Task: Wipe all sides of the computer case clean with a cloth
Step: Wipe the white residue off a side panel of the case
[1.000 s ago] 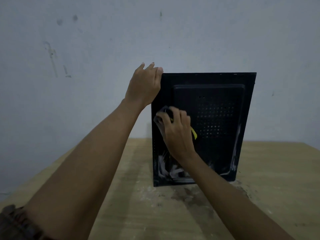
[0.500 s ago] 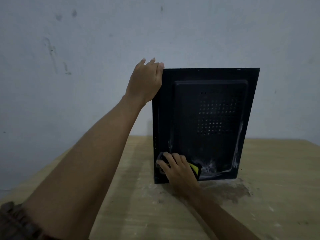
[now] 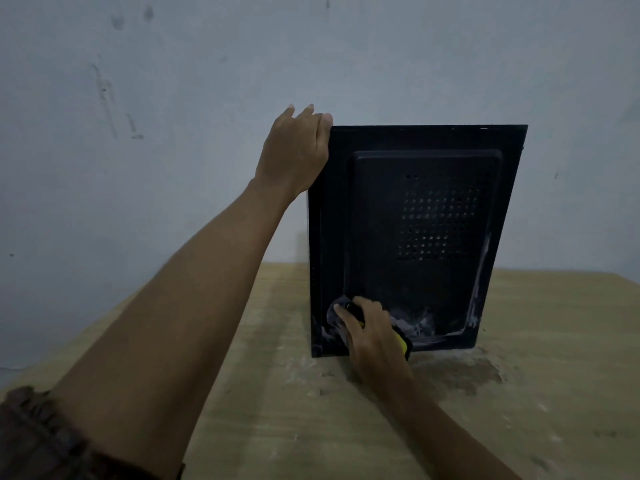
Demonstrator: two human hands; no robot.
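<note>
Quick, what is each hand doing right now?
Left hand: grips the top corner of the computer case.
Right hand: holds the cloth, pressing it low on the case.

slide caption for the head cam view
Left hand grips the top corner of the upright black computer case on a wooden table while the right hand wipes its lower edge with a cloth.

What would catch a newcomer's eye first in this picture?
The black computer case stands upright on the wooden table, filling the middle of the view. The left hand holds its top left corner while the right hand presses a cloth to its lower left corner. White smears streak the panel's bottom edge, right of the cloth.
</note>
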